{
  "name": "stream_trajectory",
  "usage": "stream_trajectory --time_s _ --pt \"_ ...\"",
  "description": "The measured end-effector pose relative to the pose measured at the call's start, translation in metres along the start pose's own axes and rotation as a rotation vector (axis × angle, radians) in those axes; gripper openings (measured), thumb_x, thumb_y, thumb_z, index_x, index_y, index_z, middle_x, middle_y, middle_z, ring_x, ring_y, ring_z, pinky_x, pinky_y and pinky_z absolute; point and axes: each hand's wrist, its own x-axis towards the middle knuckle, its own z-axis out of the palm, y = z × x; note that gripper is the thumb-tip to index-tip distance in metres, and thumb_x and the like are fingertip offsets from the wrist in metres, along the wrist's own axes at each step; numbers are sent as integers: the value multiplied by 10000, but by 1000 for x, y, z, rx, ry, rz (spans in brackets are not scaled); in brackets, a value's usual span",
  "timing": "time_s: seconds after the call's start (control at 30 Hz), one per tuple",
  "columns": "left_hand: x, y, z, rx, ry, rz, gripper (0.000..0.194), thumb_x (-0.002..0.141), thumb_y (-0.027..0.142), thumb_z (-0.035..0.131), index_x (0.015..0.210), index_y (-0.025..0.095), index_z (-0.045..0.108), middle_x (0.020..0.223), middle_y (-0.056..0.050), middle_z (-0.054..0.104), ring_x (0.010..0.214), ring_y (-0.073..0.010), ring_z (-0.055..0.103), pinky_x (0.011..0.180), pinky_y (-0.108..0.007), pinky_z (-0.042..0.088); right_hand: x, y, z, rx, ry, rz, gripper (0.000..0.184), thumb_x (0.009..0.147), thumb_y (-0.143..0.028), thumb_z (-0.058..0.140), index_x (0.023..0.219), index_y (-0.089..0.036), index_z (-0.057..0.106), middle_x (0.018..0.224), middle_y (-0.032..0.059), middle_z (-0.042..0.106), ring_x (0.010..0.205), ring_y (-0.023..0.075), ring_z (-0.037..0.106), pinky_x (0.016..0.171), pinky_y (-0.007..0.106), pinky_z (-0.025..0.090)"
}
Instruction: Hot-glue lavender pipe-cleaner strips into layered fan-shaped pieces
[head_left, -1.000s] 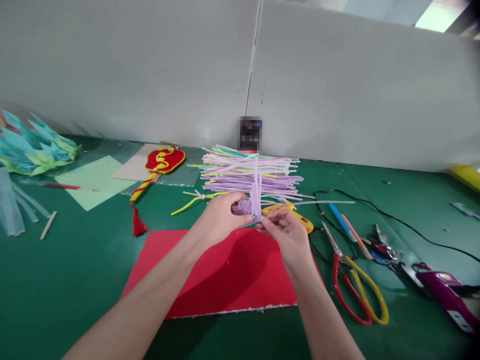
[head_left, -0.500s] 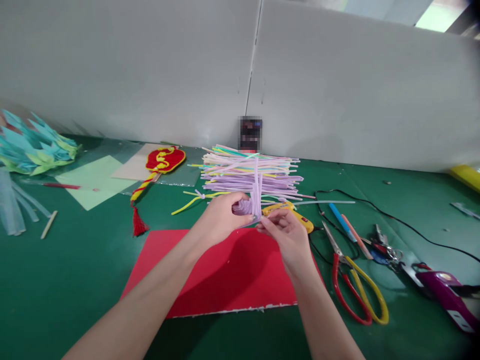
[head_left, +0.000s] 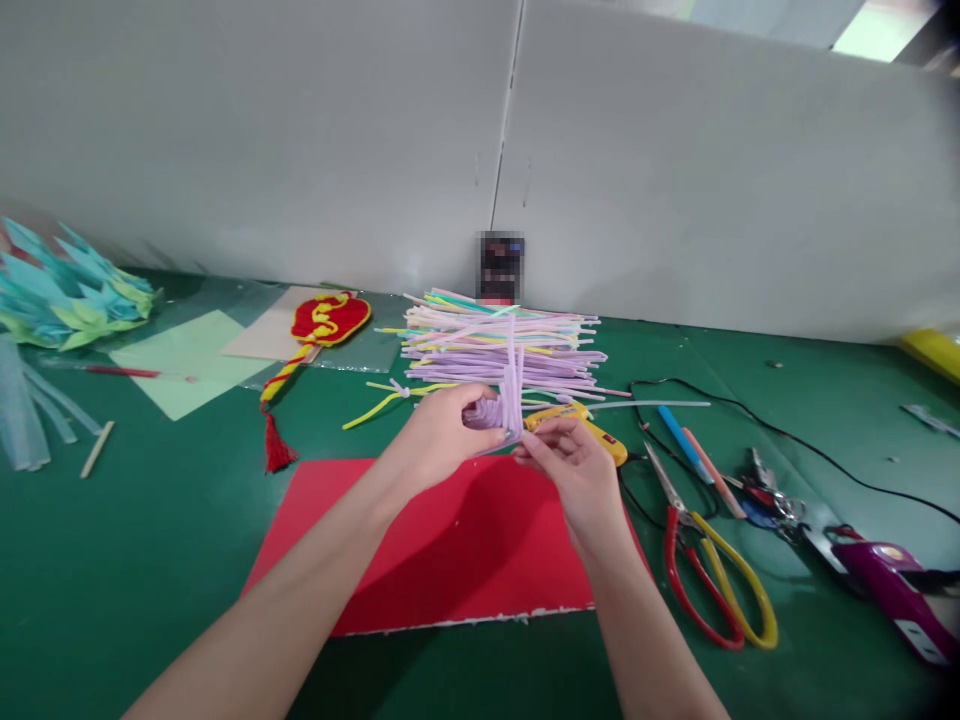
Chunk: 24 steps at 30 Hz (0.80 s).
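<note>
Above a red sheet (head_left: 450,555) on the green table, both hands meet on a coiled piece of lilac pipe cleaner (head_left: 501,410). My left hand (head_left: 442,435) is closed around the wound part. My right hand (head_left: 574,470) pinches its lower right edge with thumb and fingers. A few free lilac ends stand straight up from the coil, reaching in front of the pile of pastel pipe cleaners (head_left: 502,345) behind it.
A yellow glue gun (head_left: 581,428) lies just behind my right hand, its black cord running right. Red-and-yellow scissors (head_left: 712,570), pens, pliers and a purple tool (head_left: 892,590) lie to the right. A red and yellow ornament (head_left: 322,325), paper sheets and teal paper shapes (head_left: 67,290) sit at left.
</note>
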Motion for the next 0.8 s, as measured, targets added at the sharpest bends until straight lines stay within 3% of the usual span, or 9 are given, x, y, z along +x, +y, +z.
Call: stream_trajectory --time_s 0.37,0.57,0.8 --pt "0 0 -1 -85 63 -24 255 694 289 626 913 158 618 824 1 621 700 -149 527 632 -241 397 3 3 -8 -78 -28 41 243 693 -374 682 833 -175 671 766 18 672 732 135 632 692 291 556" --pt "-1 2 2 -97 -52 -7 195 750 287 560 883 164 633 777 1 611 677 -152 518 592 -246 375 7 2 -15 -246 21 -58 243 713 -403 652 846 -206 701 775 13 657 622 103 538 525 212 484" --pt "0 1 3 -123 -124 47 226 815 345 488 839 162 618 788 -8 615 709 -156 527 625 -247 374 8 1 -16 -268 29 -84 269 708 -430 644 841 -205 706 726 3 652 537 89 483 495 226 416"
